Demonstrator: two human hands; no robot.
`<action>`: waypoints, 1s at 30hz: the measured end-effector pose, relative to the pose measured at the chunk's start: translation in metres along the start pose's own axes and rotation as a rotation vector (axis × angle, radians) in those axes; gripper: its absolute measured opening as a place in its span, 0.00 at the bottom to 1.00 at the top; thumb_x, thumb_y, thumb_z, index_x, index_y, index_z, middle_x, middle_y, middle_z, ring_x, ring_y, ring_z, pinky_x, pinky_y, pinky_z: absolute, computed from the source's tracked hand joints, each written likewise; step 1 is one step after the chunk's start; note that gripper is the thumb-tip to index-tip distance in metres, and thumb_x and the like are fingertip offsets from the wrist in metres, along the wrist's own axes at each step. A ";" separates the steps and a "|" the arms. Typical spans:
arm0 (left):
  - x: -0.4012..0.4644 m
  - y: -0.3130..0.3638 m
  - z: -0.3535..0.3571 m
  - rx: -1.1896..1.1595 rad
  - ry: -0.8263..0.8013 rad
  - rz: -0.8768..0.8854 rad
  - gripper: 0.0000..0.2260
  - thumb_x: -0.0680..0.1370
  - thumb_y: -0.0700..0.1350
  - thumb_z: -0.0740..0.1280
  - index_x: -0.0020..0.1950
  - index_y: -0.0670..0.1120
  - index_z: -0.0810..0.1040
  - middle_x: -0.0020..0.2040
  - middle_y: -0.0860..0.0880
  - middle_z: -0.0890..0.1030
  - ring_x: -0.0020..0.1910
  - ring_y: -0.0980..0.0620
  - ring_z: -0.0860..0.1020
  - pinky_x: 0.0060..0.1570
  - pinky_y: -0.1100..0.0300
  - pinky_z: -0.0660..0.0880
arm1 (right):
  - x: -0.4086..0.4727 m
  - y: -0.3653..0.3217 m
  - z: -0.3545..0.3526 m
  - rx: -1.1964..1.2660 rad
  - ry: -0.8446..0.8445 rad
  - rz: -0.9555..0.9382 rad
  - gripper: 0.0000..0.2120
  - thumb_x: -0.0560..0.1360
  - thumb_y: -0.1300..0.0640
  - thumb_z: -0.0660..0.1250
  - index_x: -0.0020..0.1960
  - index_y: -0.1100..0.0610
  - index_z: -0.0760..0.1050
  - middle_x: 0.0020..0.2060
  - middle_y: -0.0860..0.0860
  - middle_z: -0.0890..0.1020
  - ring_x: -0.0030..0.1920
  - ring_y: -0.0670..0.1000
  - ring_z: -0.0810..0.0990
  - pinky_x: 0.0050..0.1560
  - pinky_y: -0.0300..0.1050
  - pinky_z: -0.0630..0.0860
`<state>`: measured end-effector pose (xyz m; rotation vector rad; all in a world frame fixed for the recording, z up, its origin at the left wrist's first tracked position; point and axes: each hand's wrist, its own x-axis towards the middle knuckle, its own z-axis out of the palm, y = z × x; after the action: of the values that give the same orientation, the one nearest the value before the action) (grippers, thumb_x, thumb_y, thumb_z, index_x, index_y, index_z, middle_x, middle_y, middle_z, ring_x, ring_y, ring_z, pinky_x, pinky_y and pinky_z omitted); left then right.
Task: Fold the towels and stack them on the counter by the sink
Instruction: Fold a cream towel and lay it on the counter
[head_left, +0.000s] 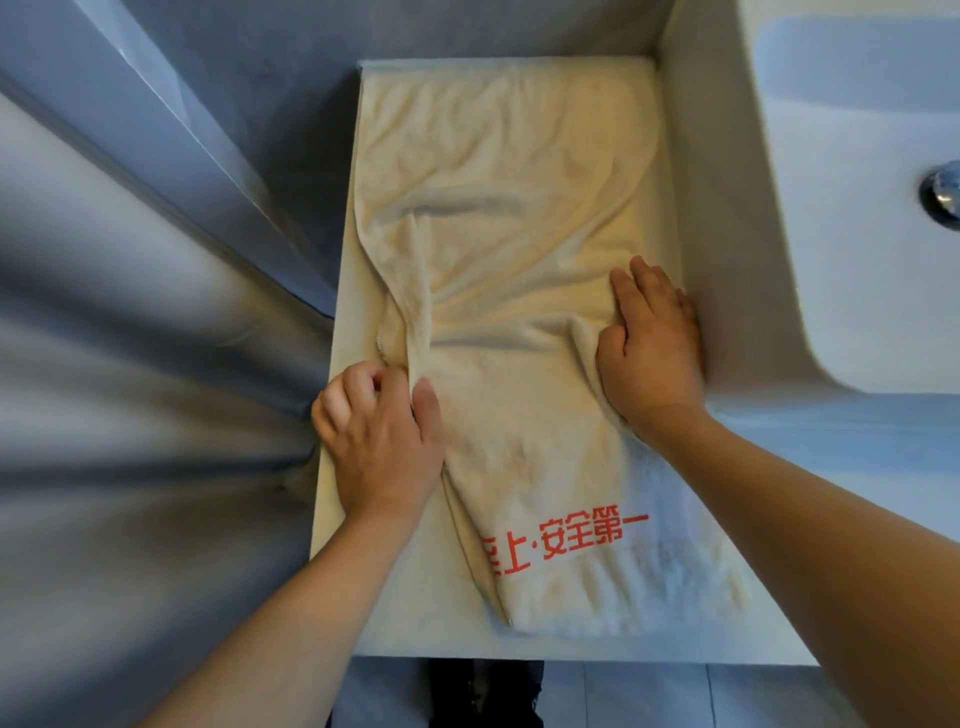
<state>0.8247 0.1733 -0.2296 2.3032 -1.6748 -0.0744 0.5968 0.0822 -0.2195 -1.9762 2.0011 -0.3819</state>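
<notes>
We look down on a white bench (358, 597) with a cream towel (519, 218) spread along almost its whole length, wrinkled and bunched toward the near half. To the right of the towel, a white sink basin (857, 234) sits raised above the bench, with a metal drain fitting (943, 195) at its far right. To the left of the towel hangs a grey curtain (130, 364). Red printed characters (566, 540) run across the towel's near end. Our left hand (382, 441) sits at the towel's left edge, its fingers (353, 387) curled and pinching a ridge of cloth against the thumb. Our right hand (649, 353) lies on the towel's right edge beside the sink wall, fingers straight and close together, pressing the cloth flat.
</notes>
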 end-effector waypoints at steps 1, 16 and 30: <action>-0.001 0.000 0.000 -0.007 0.001 -0.005 0.14 0.80 0.52 0.59 0.45 0.43 0.76 0.54 0.43 0.74 0.55 0.39 0.69 0.59 0.42 0.65 | -0.002 0.000 -0.004 0.008 0.014 -0.007 0.31 0.72 0.52 0.49 0.73 0.58 0.68 0.75 0.55 0.64 0.75 0.55 0.61 0.76 0.52 0.52; 0.036 -0.015 -0.064 -1.234 -0.128 -0.931 0.10 0.83 0.47 0.60 0.55 0.45 0.78 0.51 0.45 0.83 0.46 0.46 0.84 0.48 0.49 0.82 | -0.086 0.003 0.006 -0.141 -0.098 -0.123 0.26 0.80 0.44 0.48 0.77 0.46 0.56 0.78 0.49 0.56 0.78 0.51 0.51 0.77 0.52 0.45; -0.114 -0.040 -0.060 -0.001 -0.454 0.242 0.34 0.79 0.64 0.56 0.80 0.53 0.48 0.79 0.45 0.48 0.77 0.44 0.46 0.77 0.43 0.47 | -0.177 0.017 -0.028 -0.059 -0.024 0.450 0.21 0.78 0.45 0.59 0.61 0.60 0.69 0.57 0.60 0.72 0.54 0.61 0.69 0.56 0.56 0.67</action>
<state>0.8376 0.3039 -0.1979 2.1735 -2.1521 -0.5836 0.5709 0.2589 -0.1955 -1.4843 2.3787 -0.1915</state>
